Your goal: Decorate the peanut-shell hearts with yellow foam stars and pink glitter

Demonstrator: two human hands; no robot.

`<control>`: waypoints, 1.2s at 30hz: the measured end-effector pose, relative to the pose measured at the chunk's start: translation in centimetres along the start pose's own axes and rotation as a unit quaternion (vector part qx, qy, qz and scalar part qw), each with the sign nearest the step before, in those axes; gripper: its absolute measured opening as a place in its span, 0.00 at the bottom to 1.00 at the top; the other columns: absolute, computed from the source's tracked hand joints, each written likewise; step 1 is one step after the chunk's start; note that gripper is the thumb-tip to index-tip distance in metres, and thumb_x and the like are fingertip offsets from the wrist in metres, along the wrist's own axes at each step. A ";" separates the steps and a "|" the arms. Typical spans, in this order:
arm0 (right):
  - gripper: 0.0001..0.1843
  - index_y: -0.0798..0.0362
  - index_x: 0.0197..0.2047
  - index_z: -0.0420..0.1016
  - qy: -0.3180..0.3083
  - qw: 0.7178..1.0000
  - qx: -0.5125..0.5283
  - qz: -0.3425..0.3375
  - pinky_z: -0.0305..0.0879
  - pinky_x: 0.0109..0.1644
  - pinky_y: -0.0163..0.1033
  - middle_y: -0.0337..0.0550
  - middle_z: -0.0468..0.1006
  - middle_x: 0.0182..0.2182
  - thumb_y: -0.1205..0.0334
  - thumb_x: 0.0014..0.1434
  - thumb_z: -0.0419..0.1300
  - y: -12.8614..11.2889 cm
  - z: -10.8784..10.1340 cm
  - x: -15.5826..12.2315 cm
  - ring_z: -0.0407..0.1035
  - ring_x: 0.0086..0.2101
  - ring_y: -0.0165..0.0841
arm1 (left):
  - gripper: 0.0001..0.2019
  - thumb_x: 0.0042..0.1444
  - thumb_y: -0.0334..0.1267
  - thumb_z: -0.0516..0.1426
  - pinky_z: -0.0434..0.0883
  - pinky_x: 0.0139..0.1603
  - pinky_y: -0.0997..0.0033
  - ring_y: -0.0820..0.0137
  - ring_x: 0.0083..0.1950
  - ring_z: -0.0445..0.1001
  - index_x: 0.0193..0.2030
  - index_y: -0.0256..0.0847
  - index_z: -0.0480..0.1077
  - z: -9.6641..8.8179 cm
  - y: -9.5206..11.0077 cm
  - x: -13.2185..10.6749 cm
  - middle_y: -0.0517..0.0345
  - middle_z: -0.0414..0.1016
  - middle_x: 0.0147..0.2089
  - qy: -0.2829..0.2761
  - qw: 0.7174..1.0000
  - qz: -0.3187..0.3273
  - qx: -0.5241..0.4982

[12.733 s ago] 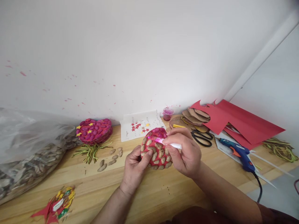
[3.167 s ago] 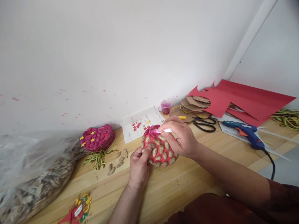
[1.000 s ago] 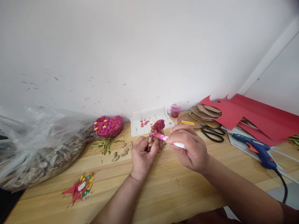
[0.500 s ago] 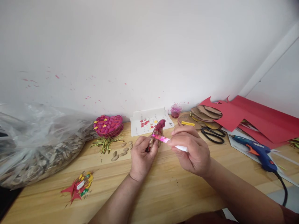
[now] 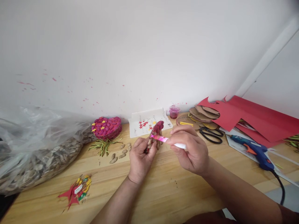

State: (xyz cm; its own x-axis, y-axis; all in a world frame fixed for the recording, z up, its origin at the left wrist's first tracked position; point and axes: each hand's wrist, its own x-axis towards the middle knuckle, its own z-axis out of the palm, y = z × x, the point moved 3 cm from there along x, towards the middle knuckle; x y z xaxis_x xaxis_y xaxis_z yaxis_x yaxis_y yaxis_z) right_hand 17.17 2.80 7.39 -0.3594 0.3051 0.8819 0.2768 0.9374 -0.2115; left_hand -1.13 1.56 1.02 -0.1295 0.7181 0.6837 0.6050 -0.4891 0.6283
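In my left hand [image 5: 142, 157], held upright and turned nearly edge-on, is a peanut-covered craft piece [image 5: 158, 127]. Its top is painted magenta, while the peanuts lower down still show bare tan shells. My right hand [image 5: 190, 147] pinches a white-handled paintbrush [image 5: 161, 138], stained pink toward its front. The brush tip meets the peanuts just above my left thumb; its bristles are hard to make out. Behind my left hand lie several loose peanuts [image 5: 122, 155]. A finished-looking magenta peanut piece [image 5: 107, 128] with yellow stars and green-yellow strings [image 5: 104, 146] rests farther left.
A plastic bag of peanuts [image 5: 53, 158] fills the left side. Paper scraps [image 5: 76, 191] lie in front of it. At the back are a star-strewn sheet [image 5: 135, 130] and a paint cup [image 5: 174, 112]. Scissors [image 5: 211, 135], cardboard pieces [image 5: 203, 113], red paper [image 5: 263, 121] and a glue gun [image 5: 257, 151] occupy the right.
The whole view has shifted slightly, so the table items appear a little farther left. Both hands keep their grips, with the brush tip still against the peanuts.
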 end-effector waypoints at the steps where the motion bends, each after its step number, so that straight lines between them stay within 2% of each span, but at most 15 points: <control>1: 0.12 0.51 0.49 0.74 0.000 1.000 -0.007 0.004 0.69 0.51 0.47 0.43 0.80 0.37 0.72 0.63 0.60 0.0 0.0 0.0 0.71 0.45 0.39 | 0.15 0.61 0.33 0.61 0.62 0.28 0.75 0.74 0.26 0.65 0.22 0.41 0.67 0.0 -0.1 0.0 0.62 0.64 0.24 -0.001 1.000 -0.003 -0.002; 6: 0.13 0.49 0.50 0.74 0.036 0.999 0.001 0.029 0.69 0.50 0.46 0.42 0.79 0.37 0.73 0.64 0.59 0.5 -0.5 0.1 0.71 0.44 0.38 | 0.14 0.61 0.37 0.60 0.64 0.30 0.74 0.72 0.28 0.66 0.23 0.41 0.70 0.2 -1.0 -0.2 0.60 0.68 0.25 -0.012 0.998 -0.052 -0.022; 8: 0.11 0.49 0.49 0.75 0.071 0.995 0.010 0.071 0.69 0.49 0.45 0.43 0.79 0.39 0.70 0.66 0.58 1.6 -1.1 0.2 0.72 0.43 0.38 | 0.16 0.60 0.40 0.61 0.63 0.31 0.73 0.71 0.28 0.65 0.22 0.41 0.68 0.2 -1.7 -0.2 0.61 0.67 0.24 -0.006 0.995 -0.089 -0.032; 11: 0.08 0.48 0.49 0.75 0.119 0.974 -0.025 0.190 0.69 0.43 0.41 0.43 0.79 0.40 0.61 0.69 0.57 5.1 -2.6 0.5 0.73 0.37 0.35 | 0.18 0.59 0.46 0.61 0.63 0.31 0.72 0.71 0.28 0.64 0.22 0.41 0.67 0.5 -2.9 -0.5 0.61 0.66 0.24 -0.007 0.980 -0.185 -0.078; 13: 0.12 0.49 0.47 0.76 0.121 0.954 -0.099 0.254 0.68 0.41 0.41 0.44 0.80 0.38 0.54 0.71 0.54 8.4 -3.6 1.2 0.74 0.36 0.36 | 0.18 0.58 0.51 0.61 0.64 0.31 0.72 0.70 0.29 0.64 0.24 0.41 0.68 0.9 -3.6 -0.8 0.62 0.66 0.25 -0.018 0.960 -0.250 -0.123; 15: 0.16 0.50 0.47 0.76 0.052 0.915 -0.221 0.335 0.67 0.41 0.41 0.45 0.81 0.39 0.52 0.71 0.51 11.9 -4.1 2.0 0.73 0.37 0.37 | 0.19 0.57 0.53 0.62 0.64 0.32 0.72 0.70 0.29 0.64 0.24 0.41 0.68 1.2 -3.9 -1.0 0.62 0.66 0.25 -0.030 0.945 -0.285 -0.157; 18: 0.14 0.53 0.43 0.79 -0.009 0.890 -0.259 0.376 0.65 0.41 0.40 0.47 0.82 0.36 0.55 0.68 0.55 15.9 -3.9 3.4 0.73 0.37 0.38 | 0.20 0.56 0.53 0.63 0.67 0.34 0.71 0.69 0.31 0.66 0.24 0.41 0.66 1.6 -4.0 -1.3 0.62 0.65 0.25 -0.042 0.939 -0.289 -0.183; 21: 0.13 0.53 0.39 0.81 -0.081 0.867 -0.277 0.405 0.64 0.43 0.40 0.47 0.83 0.35 0.57 0.66 0.57 18.1 -2.4 4.0 0.73 0.38 0.39 | 0.19 0.57 0.51 0.62 0.68 0.34 0.71 0.68 0.31 0.68 0.23 0.42 0.65 1.6 -4.0 -1.3 0.61 0.65 0.25 -0.046 0.939 -0.285 -0.187; 25: 0.12 0.52 0.37 0.82 -0.159 0.831 -0.307 0.436 0.63 0.48 0.43 0.51 0.84 0.39 0.55 0.64 0.60 19.4 -0.1 3.6 0.71 0.47 0.45 | 0.21 0.57 0.51 0.63 0.69 0.35 0.70 0.68 0.32 0.68 0.22 0.43 0.61 1.6 -4.1 -1.3 0.62 0.63 0.25 -0.047 0.941 -0.286 -0.174; 29: 0.14 0.52 0.37 0.82 -0.202 0.806 -0.326 0.451 0.62 0.49 0.45 0.54 0.83 0.41 0.52 0.64 0.61 19.9 0.8 3.1 0.69 0.50 0.49 | 0.21 0.57 0.53 0.62 0.69 0.35 0.70 0.68 0.31 0.67 0.23 0.42 0.64 1.6 -4.0 -1.3 0.61 0.66 0.26 -0.059 0.940 -0.293 -0.166; 32: 0.15 0.52 0.39 0.82 -0.202 0.803 -0.337 0.449 0.62 0.50 0.46 0.54 0.83 0.42 0.51 0.65 0.59 19.7 0.5 3.3 0.68 0.51 0.49 | 0.20 0.57 0.54 0.62 0.68 0.34 0.70 0.69 0.31 0.67 0.24 0.41 0.66 1.6 -3.8 -1.3 0.59 0.69 0.27 -0.064 0.938 -0.301 -0.158; 36: 0.16 0.50 0.40 0.82 -0.188 0.812 -0.336 0.440 0.61 0.48 0.44 0.50 0.83 0.41 0.50 0.66 0.58 19.2 -0.1 4.0 0.69 0.50 0.47 | 0.20 0.57 0.54 0.61 0.68 0.33 0.71 0.69 0.30 0.67 0.24 0.41 0.67 1.7 -3.7 -1.2 0.59 0.70 0.26 -0.059 0.939 -0.293 -0.168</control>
State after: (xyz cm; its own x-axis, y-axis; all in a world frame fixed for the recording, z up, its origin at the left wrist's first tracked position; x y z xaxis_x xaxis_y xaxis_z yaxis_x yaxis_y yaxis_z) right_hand 21.10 22.05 6.88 0.0294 0.9542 0.2977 0.9515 0.0645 -0.3007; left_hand -1.88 3.31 -2.76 -0.2628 0.9531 0.1500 0.1714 -0.1068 0.9794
